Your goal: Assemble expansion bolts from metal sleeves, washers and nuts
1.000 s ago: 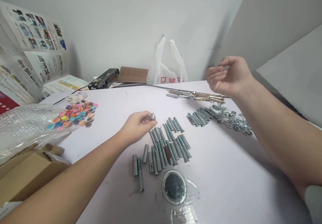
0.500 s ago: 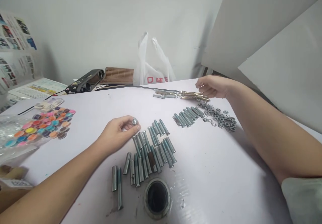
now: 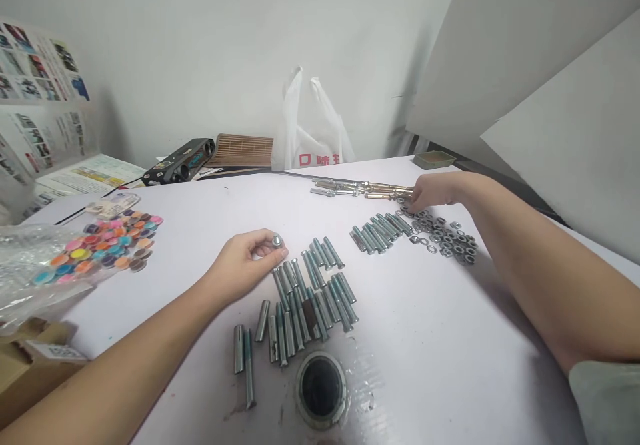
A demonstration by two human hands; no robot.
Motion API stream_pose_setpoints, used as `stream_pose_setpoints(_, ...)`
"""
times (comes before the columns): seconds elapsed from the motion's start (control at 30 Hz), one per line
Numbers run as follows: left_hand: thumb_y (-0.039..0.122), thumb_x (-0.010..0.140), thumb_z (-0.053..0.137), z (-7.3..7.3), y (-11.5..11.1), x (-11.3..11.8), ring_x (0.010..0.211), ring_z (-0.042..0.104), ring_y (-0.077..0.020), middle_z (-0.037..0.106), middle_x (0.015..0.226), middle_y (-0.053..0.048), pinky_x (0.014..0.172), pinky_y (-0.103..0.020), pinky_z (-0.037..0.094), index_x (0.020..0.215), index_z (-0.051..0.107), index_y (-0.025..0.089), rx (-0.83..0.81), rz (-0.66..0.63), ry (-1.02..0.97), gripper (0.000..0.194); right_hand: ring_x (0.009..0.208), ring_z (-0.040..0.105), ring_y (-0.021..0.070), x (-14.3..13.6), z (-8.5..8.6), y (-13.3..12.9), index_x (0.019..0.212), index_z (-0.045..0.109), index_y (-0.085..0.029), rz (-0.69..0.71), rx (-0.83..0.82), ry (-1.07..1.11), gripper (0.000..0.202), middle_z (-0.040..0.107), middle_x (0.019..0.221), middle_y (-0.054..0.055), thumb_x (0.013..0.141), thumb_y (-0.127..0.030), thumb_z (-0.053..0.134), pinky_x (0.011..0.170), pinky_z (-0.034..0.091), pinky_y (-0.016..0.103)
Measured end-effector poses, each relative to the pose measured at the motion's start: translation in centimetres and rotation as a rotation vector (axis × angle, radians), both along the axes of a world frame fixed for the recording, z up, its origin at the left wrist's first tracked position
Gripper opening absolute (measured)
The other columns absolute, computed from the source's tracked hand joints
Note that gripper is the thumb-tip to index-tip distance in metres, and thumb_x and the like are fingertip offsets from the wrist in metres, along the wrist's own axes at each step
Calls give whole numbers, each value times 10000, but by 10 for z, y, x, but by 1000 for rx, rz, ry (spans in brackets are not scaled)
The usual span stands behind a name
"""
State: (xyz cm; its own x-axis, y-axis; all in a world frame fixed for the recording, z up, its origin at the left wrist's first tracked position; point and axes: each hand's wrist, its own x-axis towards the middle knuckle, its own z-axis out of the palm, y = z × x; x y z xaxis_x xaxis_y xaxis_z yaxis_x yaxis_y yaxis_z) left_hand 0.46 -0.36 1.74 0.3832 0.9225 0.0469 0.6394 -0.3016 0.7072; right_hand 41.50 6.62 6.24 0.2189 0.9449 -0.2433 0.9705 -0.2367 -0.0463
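Observation:
My left hand [image 3: 250, 261] is closed around a metal expansion bolt [image 3: 277, 240]; only its rounded silver end shows above the thumb and finger. My right hand [image 3: 433, 191] reaches down at the far edge of a heap of nuts and washers [image 3: 450, 237], fingers bent together, their tips partly hidden. Just left of it lie joined bolts, some silver [image 3: 333, 187] and some brass-coloured [image 3: 385, 191]. Loose metal sleeves and flared bolts [image 3: 300, 311] are spread in front of my left hand. A row of sleeves or bolts [image 3: 383, 231] lies beside the nuts.
A dark-centred round metal ring [image 3: 321, 390] stands near the front. Coloured discs [image 3: 107, 241], clear plastic [image 3: 30, 258] and a cardboard box [image 3: 37, 365] are at the left. Along the back are a black device [image 3: 180, 161], a slatted brown mat [image 3: 243, 150] and a white bag [image 3: 315, 131].
My right hand has come down from above the brass-coloured bolts to the edge of the nut and washer heap. My left hand keeps its hold. The view has shifted slightly.

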Motion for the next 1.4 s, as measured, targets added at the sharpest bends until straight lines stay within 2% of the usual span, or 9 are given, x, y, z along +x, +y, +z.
stream_pose_setpoints(0.1, 436, 832, 602, 0, 0, 0, 707, 543, -157, 613, 725, 5, 694, -273, 397, 863, 668, 181, -5, -3, -3, 266, 701, 527, 193, -2, 2, -3, 824, 738, -145, -9, -130, 42, 261, 649, 815, 123, 667, -354, 753, 596, 336, 351)
stream_pose_setpoints(0.27, 437, 831, 605, -1, 0, -1, 719, 553, -163, 624, 739, -1, 703, -279, 402, 865, 667, 178, -9, -3, -12, 268, 786, 534, 208, -7, 6, -7, 912, 738, -155, -31, -131, 77, 302, 646, 944, 143, 716, -382, 706, 618, 340, 360)
stream_pose_setpoints(0.5, 439, 833, 605, -2, 1, -1, 731, 557, -163, 633, 758, -4, 713, -282, 407, 869, 669, 177, -9, -5, -17, 272, 695, 515, 188, -26, 28, -16, 805, 752, -180, 7, -22, 108, 225, 642, 813, 95, 720, -383, 702, 606, 353, 347)
stream_pose_setpoints(0.63, 409, 825, 616, -2, 0, 0, 718, 551, -157, 631, 742, 0, 693, -275, 401, 857, 669, 170, -7, 8, -21, 247, 533, 415, 139, -86, 36, -34, 829, 756, -205, 138, 170, 386, 324, 570, 627, 39, 740, -507, 682, 518, 323, 315)
stream_pose_setpoints(0.77, 366, 814, 630, -3, 1, 1, 699, 546, -139, 634, 740, 12, 681, -263, 398, 853, 672, 170, 12, -18, -79, 204, 513, 376, 95, -173, 23, -60, 765, 741, -178, 396, 276, 812, 326, 557, 602, 1, 793, -484, 633, 538, 344, 293)
stream_pose_setpoints(0.9, 348, 799, 643, -8, 2, -1, 680, 526, -131, 612, 703, 22, 653, -254, 393, 835, 662, 161, 28, -14, -124, 191, 464, 296, 65, -222, 4, -71, 779, 759, -157, 609, 245, 824, 267, 445, 485, -47, 831, -341, 573, 510, 288, 272)
stream_pose_setpoints(1.1, 340, 800, 636, -13, 3, -3, 685, 541, -130, 630, 727, 14, 658, -257, 402, 855, 662, 162, 19, -58, -171, 187, 513, 371, 87, -222, -9, -65, 790, 755, -146, 560, 270, 892, 302, 537, 562, -7, 840, -384, 575, 487, 292, 263)
stream_pose_setpoints(1.27, 348, 799, 628, -15, 3, -3, 715, 559, -148, 650, 762, 0, 682, -276, 412, 893, 675, 164, 44, -59, -173, 212, 499, 360, 86, -224, -11, -66, 780, 747, -161, 546, 202, 872, 313, 512, 549, -19, 836, -411, 567, 456, 277, 251)
stream_pose_setpoints(1.4, 345, 799, 623, -14, 2, -2, 708, 555, -149, 647, 761, -1, 669, -275, 405, 888, 678, 168, 31, -63, -182, 205, 510, 413, 113, -224, -8, -67, 804, 739, -175, 494, 262, 818, 315, 542, 573, 0, 850, -418, 545, 486, 328, 280)
